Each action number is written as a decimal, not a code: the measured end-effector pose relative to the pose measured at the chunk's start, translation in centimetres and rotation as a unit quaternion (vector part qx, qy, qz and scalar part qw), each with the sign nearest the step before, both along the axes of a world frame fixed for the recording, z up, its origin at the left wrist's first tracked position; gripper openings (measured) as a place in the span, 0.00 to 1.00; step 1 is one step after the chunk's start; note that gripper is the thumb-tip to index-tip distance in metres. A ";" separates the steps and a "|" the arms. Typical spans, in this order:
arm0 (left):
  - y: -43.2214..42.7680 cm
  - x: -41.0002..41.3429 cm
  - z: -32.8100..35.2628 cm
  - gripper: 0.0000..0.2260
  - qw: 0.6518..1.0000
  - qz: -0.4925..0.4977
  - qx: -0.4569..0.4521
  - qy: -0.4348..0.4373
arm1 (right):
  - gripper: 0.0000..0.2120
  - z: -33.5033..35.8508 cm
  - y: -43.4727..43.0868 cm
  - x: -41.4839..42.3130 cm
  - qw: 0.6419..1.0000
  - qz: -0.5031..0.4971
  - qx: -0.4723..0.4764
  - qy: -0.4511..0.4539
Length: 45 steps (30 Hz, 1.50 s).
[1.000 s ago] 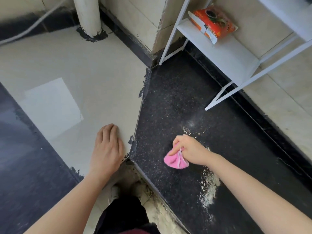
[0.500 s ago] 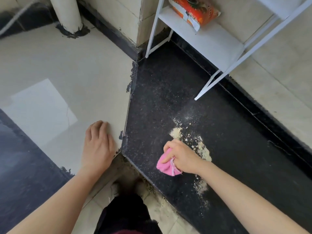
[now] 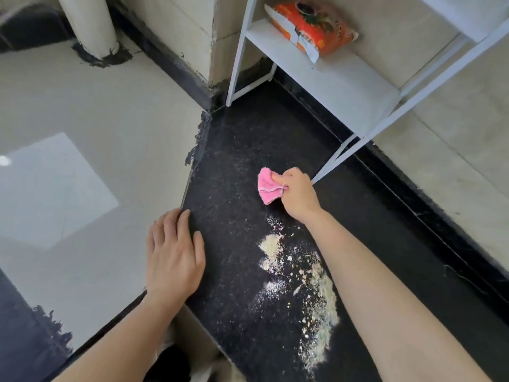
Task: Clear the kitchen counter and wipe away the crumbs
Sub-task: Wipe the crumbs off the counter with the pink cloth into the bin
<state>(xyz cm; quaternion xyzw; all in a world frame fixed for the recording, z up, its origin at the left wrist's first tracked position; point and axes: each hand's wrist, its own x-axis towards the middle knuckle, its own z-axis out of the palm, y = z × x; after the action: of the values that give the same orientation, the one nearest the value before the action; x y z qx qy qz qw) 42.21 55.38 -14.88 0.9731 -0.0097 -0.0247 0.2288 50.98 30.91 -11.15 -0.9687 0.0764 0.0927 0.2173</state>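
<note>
Wiping underway, unfinished. Right hand (image 3: 296,194) clenched round pink cloth (image 3: 268,188) on black worktop (image 3: 234,161), just beyond crumbs (image 3: 311,279). Left hand (image 3: 173,255) flat, released, at worktop edge. Crumbs heaped beside right forearm: left to wipe.

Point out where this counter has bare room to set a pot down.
Bare: pale counter between pipe and left hand; black counter between white rack and pink cloth. Crowded: crumbs below the right hand.
</note>
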 end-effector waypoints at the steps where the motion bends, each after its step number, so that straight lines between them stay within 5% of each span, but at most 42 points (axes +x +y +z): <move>1: -0.1 0.0 -0.1 0.22 1.000 0.004 -0.002 0.000 | 0.14 -0.3 0.1 -1.3 1.000 0.010 0.026 -0.003; 7: -0.3 -0.4 0.4 0.19 1.000 0.022 0.000 0.006 | 0.13 0.8 -1.1 -10.2 0.975 0.139 0.084 0.153; 9: -0.2 -0.6 0.5 0.19 1.000 0.024 0.001 0.011 | 0.13 2.1 -1.8 -11.5 0.963 0.096 0.171 0.186; 11: -0.3 -0.6 0.7 0.19 1.000 0.026 0.000 0.012 | 0.17 3.4 -3.6 -11.1 0.963 0.015 0.240 0.123; 14: -0.6 -0.4 0.8 0.19 0.999 0.030 0.001 0.011 | 0.17 4.1 -7.4 -7.7 0.983 -0.082 0.163 0.023; 18: -0.7 -0.2 0.7 0.18 0.999 0.037 0.004 0.007 | 0.20 1.7 -9.2 -4.5 0.973 -0.209 0.094 0.003; 21: -0.8 -0.2 0.6 0.18 0.999 0.039 0.008 0.007 | 0.09 -0.5 -7.4 -6.0 0.988 -0.140 0.056 -0.018; 23: -0.7 -0.2 0.6 0.18 0.999 0.041 0.006 0.010 | 0.16 -1.0 -5.7 -8.3 0.996 -0.069 0.059 -0.009; 31: -0.8 -0.5 1.4 0.18 0.999 0.032 0.001 0.014 | 0.11 2.2 -4.3 -13.5 0.960 -0.016 0.235 0.151; 37: -0.9 -0.5 1.0 0.18 0.999 0.033 0.001 -0.001 | 0.12 4.2 -5.2 -5.6 0.990 -0.085 0.113 -0.003; 41: -0.9 -0.3 0.7 0.20 0.999 0.038 0.002 -0.007 | 0.19 2.5 -2.6 -0.3 0.996 -0.012 -0.035 -0.079; 45: -0.8 -0.2 0.5 0.21 0.999 0.035 0.004 -0.007 | 0.26 0.7 -1.4 2.4 0.990 -0.022 -0.138 -0.032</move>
<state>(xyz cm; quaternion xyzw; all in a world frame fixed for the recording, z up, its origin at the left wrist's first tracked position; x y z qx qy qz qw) 41.98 54.56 -14.37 0.9738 0.0226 -0.0099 0.2260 53.42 29.48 -10.48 -0.9900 0.1026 0.0459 0.0858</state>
